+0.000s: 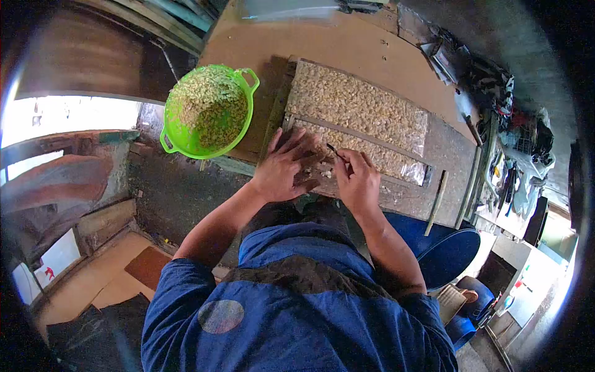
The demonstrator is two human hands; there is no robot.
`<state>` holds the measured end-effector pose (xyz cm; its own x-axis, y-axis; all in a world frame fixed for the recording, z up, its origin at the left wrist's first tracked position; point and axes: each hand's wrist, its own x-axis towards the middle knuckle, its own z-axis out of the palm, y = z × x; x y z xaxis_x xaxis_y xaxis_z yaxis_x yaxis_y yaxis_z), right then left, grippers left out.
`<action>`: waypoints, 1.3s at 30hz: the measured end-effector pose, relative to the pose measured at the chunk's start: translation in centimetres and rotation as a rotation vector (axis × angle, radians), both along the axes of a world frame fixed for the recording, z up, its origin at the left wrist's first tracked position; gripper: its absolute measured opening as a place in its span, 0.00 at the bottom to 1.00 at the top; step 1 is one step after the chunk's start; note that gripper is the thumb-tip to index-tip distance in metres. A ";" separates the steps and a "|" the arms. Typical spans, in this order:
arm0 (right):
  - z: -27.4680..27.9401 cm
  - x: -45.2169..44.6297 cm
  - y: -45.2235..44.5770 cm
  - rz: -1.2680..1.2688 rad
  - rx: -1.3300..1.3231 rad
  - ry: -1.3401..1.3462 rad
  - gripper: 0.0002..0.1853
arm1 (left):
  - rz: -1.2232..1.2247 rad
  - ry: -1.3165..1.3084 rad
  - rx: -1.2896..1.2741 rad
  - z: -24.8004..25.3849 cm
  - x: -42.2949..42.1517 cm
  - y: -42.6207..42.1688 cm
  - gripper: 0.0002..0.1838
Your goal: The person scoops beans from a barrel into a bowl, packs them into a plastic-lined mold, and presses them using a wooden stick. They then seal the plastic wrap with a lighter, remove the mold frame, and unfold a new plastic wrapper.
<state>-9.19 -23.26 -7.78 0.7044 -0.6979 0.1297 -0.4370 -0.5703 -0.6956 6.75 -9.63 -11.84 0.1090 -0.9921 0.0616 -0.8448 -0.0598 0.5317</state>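
Note:
A flat slab of pale, flaky pieces [359, 99] lies in a wooden frame on the bench, with a shiny clear film showing at its right end. A narrow straight bar [372, 141] crosses it lengthwise, leaving a thinner strip [378, 160] on my side. My left hand [279, 170] is spread, its fingers resting over the left end of the bar and strip. My right hand [358, 183] grips a thin dark tool [333, 149], whose tip points at the strip's near left part. Its exact kind is too small to tell. A few loose crumbs [325, 172] lie between my hands.
A bright green two-handled colander [180, 144], partly filled with pale and brownish flakes, stands left of the frame. A wooden stick [437, 204] juts over the bench's near right edge, above a blue round barrel [449, 254]. Bags and clutter [527, 155] crowd the far right.

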 end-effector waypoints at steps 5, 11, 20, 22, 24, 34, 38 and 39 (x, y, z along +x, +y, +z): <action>0.3 -0.1 -0.1 -0.059 0.104 0.052 0.06 | 0.041 -0.002 -0.016 0.0 1.5 1.6 0.35; -0.5 1.5 0.5 0.007 0.087 0.039 0.05 | 0.052 0.026 -0.002 -0.3 1.8 2.2 0.35; -0.9 3.4 1.1 0.129 -0.080 0.100 0.07 | 0.044 0.137 -0.019 -0.6 1.8 2.2 0.37; -0.7 3.5 1.1 0.167 -0.170 0.167 0.07 | 0.038 0.052 0.010 -0.1 1.9 2.2 0.37; -0.5 3.6 1.1 0.182 -0.158 0.114 0.06 | 0.034 0.017 0.013 0.0 2.0 2.3 0.37; -0.3 4.2 -0.3 0.084 0.020 0.083 0.06 | 0.072 0.094 -0.005 0.0 1.9 2.4 0.36; -0.8 4.9 -0.8 0.098 -0.039 0.072 0.06 | 0.081 0.098 0.020 -0.2 1.8 2.6 0.36; -1.0 5.1 -0.9 0.105 -0.071 0.102 0.06 | 0.074 0.101 0.009 -0.2 1.9 2.6 0.36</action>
<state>-4.05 -24.15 -8.76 0.7853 -0.6111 0.0996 -0.4386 -0.6627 -0.6070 8.62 -7.03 -12.09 0.1870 -0.9816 0.0374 -0.7802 -0.1253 0.6129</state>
